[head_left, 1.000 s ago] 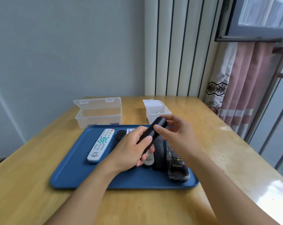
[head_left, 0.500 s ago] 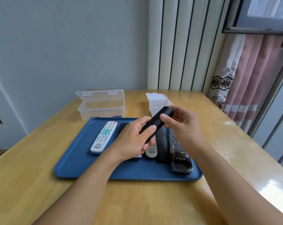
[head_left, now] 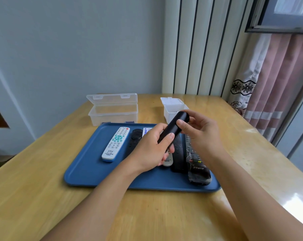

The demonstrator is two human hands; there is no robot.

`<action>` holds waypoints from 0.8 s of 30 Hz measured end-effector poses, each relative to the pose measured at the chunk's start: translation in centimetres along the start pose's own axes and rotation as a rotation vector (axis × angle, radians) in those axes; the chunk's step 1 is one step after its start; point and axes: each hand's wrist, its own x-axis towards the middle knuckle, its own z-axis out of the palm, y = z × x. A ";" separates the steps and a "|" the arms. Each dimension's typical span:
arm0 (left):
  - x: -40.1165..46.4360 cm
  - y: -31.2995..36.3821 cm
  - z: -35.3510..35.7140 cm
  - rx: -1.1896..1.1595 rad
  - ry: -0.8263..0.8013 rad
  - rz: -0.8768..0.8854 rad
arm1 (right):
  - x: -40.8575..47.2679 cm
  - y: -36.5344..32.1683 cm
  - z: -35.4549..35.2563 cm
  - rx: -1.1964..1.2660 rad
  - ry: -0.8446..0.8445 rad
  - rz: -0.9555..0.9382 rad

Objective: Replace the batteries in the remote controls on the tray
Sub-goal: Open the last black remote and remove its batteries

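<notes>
A slim black remote [head_left: 173, 128] is held tilted above the blue tray [head_left: 88, 164], its back side facing me. My left hand [head_left: 151, 148] grips its lower half, thumb on top. My right hand [head_left: 200, 133] grips its upper end, with the thumb pressing on the back. On the tray lie a white remote with teal buttons [head_left: 116, 144], a black remote with a round pad [head_left: 135, 139], a small grey remote [head_left: 167, 160], another black remote [head_left: 179, 157] and a plastic-wrapped black remote [head_left: 197, 166]. My hands hide parts of these.
Behind the tray stand an open clear plastic box [head_left: 113, 111] and a smaller open white box [head_left: 173, 108]. The wooden table [head_left: 43, 197] ends near a curtain [head_left: 272, 84] at the right. A wall runs close behind.
The hands keep hold of the black remote with almost no shift; the camera has tilted a little, so the scene sits slightly higher and to the right.
</notes>
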 end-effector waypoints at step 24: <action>-0.4 2.3 0.0 -0.493 0.145 -0.175 | -0.9 -4.0 -3.4 -0.976 -0.395 -0.212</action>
